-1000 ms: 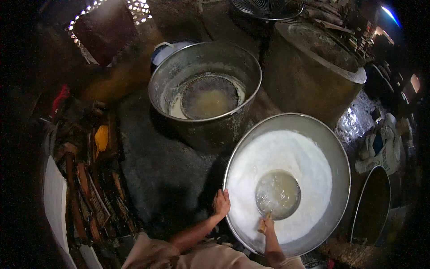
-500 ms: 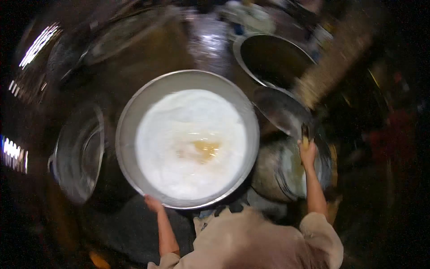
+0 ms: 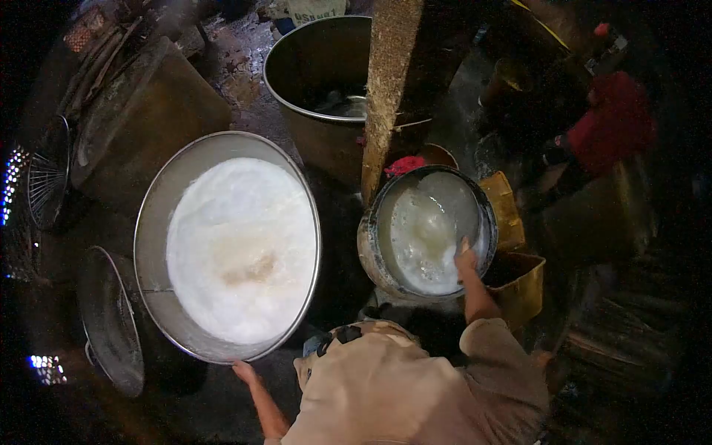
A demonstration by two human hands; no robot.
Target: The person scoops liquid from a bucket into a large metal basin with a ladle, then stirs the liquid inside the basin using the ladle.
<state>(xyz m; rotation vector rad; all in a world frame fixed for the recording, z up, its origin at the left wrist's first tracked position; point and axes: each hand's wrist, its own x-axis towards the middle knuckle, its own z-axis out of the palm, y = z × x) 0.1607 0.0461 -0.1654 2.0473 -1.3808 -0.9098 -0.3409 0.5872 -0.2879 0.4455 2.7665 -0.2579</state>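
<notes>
A large metal basin (image 3: 152, 278) with white foamy liquid (image 3: 237, 215) and a tan patch on its surface stands at the left. My left hand (image 3: 243, 371) is closed at its lower rim; part of the fingers is hidden. To the right is a round, soot-marked pot (image 3: 368, 256) of cloudy, bubbly liquid (image 3: 415, 230). My right hand (image 3: 466, 261) is over the pot, closed around the handle of a wide, shallow metal scoop (image 3: 454, 199). The scoop's bowl lies inside the pot, at least partly in the liquid; its handle is mostly covered by my fingers.
A wooden post (image 3: 387, 89) rises between basin and pot, before a large deep vat (image 3: 319, 111). Yellowish square tins (image 3: 523, 297) stand right of the pot. A metal pan (image 3: 111, 326) leans at left. A person in red (image 3: 615, 122) is at far right.
The scoop has gone from above the pot into it, with my right hand still on its handle. The view has turned rightward; my left hand stays at the basin's rim.
</notes>
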